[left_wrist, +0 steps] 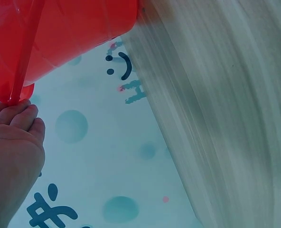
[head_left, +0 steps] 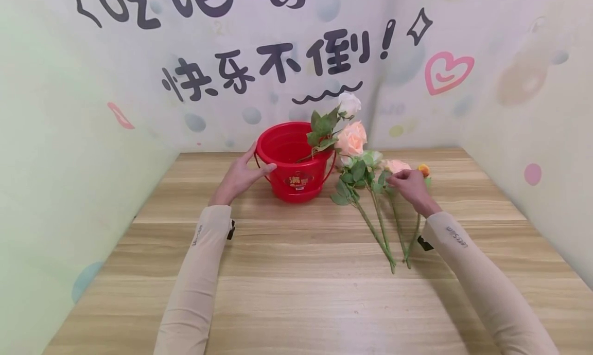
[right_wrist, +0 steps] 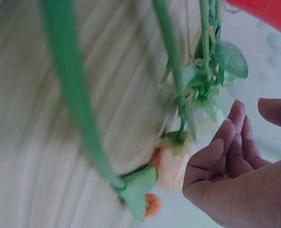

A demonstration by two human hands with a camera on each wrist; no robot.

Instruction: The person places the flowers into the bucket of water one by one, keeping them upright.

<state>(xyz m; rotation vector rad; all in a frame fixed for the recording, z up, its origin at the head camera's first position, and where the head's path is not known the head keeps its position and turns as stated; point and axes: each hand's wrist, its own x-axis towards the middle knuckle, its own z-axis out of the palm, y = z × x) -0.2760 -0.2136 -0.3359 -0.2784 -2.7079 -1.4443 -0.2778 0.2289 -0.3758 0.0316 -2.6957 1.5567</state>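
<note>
Touching the rim of the round red plastic bucket (head_left: 281,176), the person's left hand (head_left: 238,179) has its thumb and fingers apart. The bucket stands on the wood-grain table (head_left: 278,272); one white rose (head_left: 349,104) leans out of it. The right hand (head_left: 411,187), thumb and bent fingers apart, is positioned beside the pale pink rose (head_left: 397,165) among green-stemmed flowers (head_left: 359,171) right of the bucket.

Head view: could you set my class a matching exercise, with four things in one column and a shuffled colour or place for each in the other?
Things
1. Bucket
2. Left hand
3. Right hand
4. Left sleeve

Colours and places
A. Beside the small orange flower
B. Beige
C. Touching the bucket
D. Red

Right pairs: 1-D, 2-C, 3-A, 4-B
</note>
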